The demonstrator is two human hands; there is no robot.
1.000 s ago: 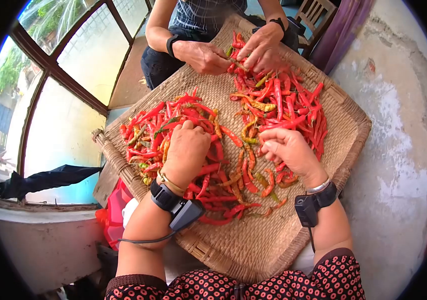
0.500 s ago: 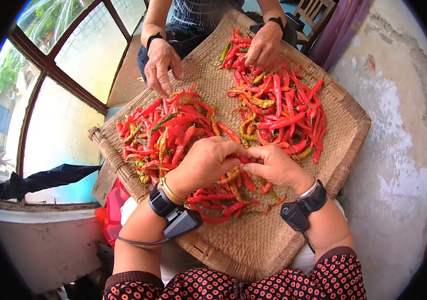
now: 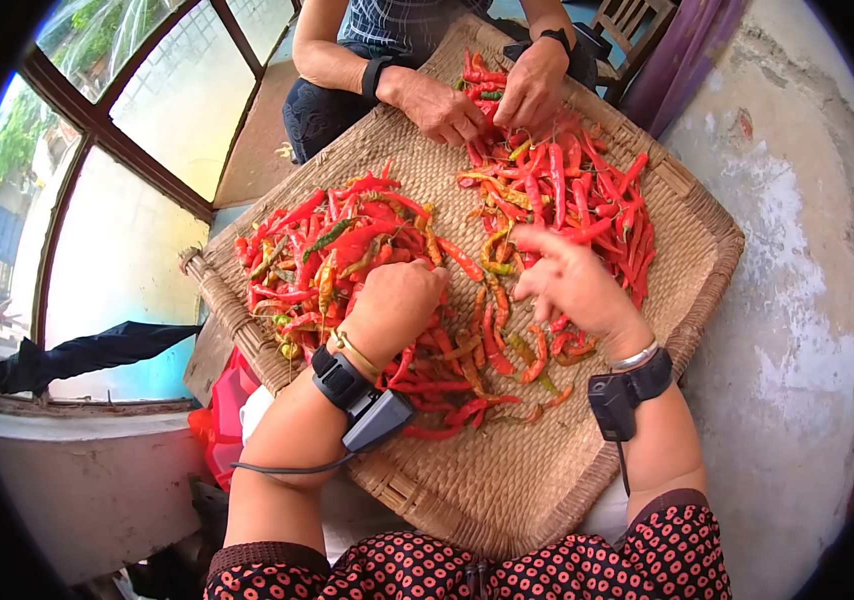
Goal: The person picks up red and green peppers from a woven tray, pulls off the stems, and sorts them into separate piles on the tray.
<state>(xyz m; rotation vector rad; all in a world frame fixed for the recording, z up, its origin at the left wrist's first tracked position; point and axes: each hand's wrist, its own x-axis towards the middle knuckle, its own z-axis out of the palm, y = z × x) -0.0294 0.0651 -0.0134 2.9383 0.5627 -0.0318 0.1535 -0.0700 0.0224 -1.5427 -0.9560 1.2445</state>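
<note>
Red chili peppers [image 3: 362, 240] lie heaped on the left of a woven tray [image 3: 477, 480], with a few green and yellow ones mixed in. Over the near side of this heap, my left hand [image 3: 402, 305] has its fingers curled inward; whatever they grip is hidden. My right hand [image 3: 582, 290] hovers at the near edge of the right-hand chili pile [image 3: 557, 185], fingers apart and slightly blurred, with nothing visible in them. Between and below my hands, several wrinkled orange and red chilies [image 3: 497, 340] lie scattered.
Across the tray a person's two hands [image 3: 487, 105] touch the far end of the right pile. Windows and a dark folded umbrella [image 3: 97, 355] are at left, near a red plastic bag [image 3: 222, 420]. A rough wall [image 3: 777, 300] stands at right, a wooden chair [image 3: 632, 35] behind.
My hands were together over the middle; now they are apart, the left back over its heap, the right opened and moved right. The other person's hand at left moved to the right pile.
</note>
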